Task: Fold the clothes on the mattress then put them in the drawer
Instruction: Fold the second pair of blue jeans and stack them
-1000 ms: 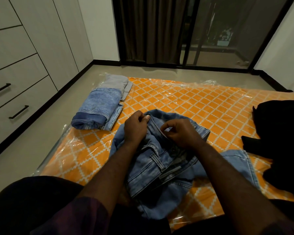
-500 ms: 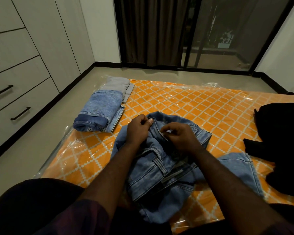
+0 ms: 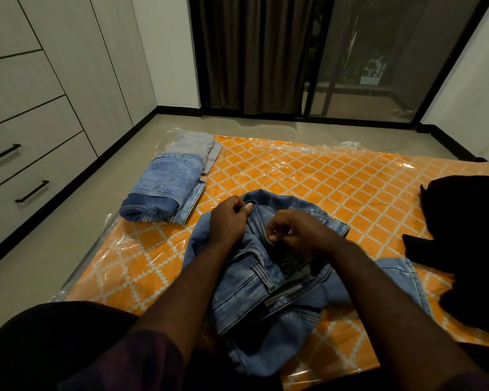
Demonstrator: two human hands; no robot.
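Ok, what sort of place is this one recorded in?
Most likely a bedroom: an orange mattress on the floor, built-in wardrobe drawers along the wall, and a curtained sliding glass door.

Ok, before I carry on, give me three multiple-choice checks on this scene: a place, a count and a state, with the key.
1. Where does the folded blue denim garment lie?
A. at the left edge of the orange diamond-patterned mattress
B. on the floor
C. on the person's lap

2. How many hands hold the unfolded light-blue jeans?
A. none
B. one
C. two

3. The pale drawers with black bar handles are:
A. all shut
B. one pulled open
C. taken out

1 A: it lies there, against a folded grey garment.
2 C: the left hand and right hand both grip the waistband.
3 A: every front in view sits flush.
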